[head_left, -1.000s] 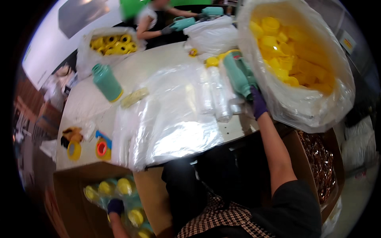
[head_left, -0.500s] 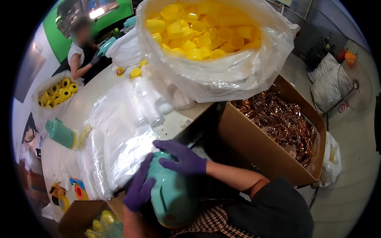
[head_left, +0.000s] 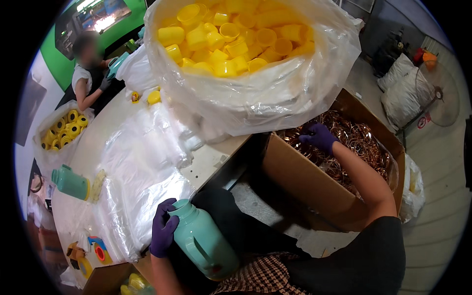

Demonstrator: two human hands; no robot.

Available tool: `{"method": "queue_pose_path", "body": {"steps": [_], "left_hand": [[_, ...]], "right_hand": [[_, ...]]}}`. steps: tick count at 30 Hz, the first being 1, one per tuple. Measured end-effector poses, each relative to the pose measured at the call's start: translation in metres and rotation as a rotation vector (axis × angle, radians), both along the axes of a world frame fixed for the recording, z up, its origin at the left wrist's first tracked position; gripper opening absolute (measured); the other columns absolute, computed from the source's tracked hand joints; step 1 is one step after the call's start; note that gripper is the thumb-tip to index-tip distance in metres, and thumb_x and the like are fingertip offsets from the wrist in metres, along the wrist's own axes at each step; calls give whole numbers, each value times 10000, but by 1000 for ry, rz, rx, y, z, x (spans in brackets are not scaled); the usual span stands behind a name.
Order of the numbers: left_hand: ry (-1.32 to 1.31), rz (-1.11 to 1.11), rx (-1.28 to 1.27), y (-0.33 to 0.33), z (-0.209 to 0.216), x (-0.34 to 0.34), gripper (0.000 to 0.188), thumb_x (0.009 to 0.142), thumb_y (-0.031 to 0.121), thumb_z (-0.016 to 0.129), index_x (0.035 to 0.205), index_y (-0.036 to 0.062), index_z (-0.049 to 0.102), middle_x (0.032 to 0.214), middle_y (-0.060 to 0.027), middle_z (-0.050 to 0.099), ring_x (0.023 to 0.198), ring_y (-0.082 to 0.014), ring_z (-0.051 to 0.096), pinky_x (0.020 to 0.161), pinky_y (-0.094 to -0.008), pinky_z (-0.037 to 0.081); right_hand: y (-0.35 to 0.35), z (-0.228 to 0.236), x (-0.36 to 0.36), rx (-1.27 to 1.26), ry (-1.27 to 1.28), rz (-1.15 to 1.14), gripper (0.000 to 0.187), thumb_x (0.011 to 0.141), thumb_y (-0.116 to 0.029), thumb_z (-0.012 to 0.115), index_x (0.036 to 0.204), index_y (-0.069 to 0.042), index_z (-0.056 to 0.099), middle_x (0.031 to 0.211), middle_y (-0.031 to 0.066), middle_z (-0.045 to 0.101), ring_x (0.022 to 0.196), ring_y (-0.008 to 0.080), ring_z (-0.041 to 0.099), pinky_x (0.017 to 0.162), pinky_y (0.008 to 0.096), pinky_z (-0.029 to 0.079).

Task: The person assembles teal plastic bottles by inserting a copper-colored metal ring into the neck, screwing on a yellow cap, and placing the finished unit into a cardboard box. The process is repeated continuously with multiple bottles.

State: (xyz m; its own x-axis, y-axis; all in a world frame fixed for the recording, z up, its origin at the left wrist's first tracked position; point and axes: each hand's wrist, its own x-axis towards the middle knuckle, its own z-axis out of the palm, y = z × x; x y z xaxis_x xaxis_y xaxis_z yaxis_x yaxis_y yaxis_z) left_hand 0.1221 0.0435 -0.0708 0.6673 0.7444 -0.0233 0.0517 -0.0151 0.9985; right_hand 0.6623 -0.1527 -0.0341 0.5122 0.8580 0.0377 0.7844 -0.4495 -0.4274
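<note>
A teal-green flask body [head_left: 202,235] with a side handle and an open neck lies tilted across my lap. My left hand [head_left: 163,228], in a purple glove, grips it by the neck rim. Over the cardboard box [head_left: 307,169] on the right, my right hand [head_left: 320,138], gloved the same way, reaches among copper-coloured metal rings [head_left: 351,147]. Its fingers are bent inward, and whatever they pinch is too small to make out. A second teal flask body [head_left: 71,182] with a yellow base lies on the table [head_left: 206,164] at the left.
A large plastic bag [head_left: 255,110] of yellow cups [head_left: 236,48] rises at the table's far side. Clear plastic sheets [head_left: 132,152] cover much of the tabletop. A person [head_left: 88,73] handles another teal flask at far left. A fan [head_left: 436,93] stands at right.
My right hand has left the flask's neck and moved right, into the box of copper-coloured rings. The left hand still holds the flask, whose open mouth is now uncovered.
</note>
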Motion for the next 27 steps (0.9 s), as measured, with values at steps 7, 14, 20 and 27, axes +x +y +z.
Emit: {"method": "queue_pose_path", "body": {"steps": [7, 14, 20, 27], "left_hand": [[-266, 392, 84, -59, -6, -39, 326, 845, 227, 591, 1086, 20, 518, 1308, -189, 543, 1178, -266, 530, 1039, -403, 405], [-268, 451, 180, -91, 6, -46, 326, 848, 283, 617, 1040, 33, 535, 1294, -189, 564, 1186, -293, 529, 1065, -428, 376], [-351, 338, 216, -102, 15, -56, 552, 984, 515, 500, 1190, 3, 490, 1323, -185, 500, 1249, -275, 478, 1071, -376, 367], [-239, 285, 170, -109, 42, -80, 637, 961, 346, 537, 1449, -40, 401, 1375, -153, 514, 1274, -230, 492, 1092, -356, 361]], "right_hand": [[-57, 43, -17, 521, 1025, -188, 250, 892, -250, 736, 1019, -56, 639, 927, 43, 624, 825, 121, 582, 706, 233, 491], [-14, 30, -219, 674, 1950, 113, 283, 988, -352, 603, 1044, -93, 502, 842, -8, 468, 732, 120, 455, 619, 228, 397], [67, 44, -327, 423, 842, 890, 140, 821, -199, 727, 893, -125, 632, 811, 19, 546, 795, 166, 579, 693, 296, 463], [92, 70, -380, 439, 173, 1435, 275, 674, -177, 796, 940, -194, 730, 881, -19, 618, 848, 236, 624, 782, 357, 521]]}}
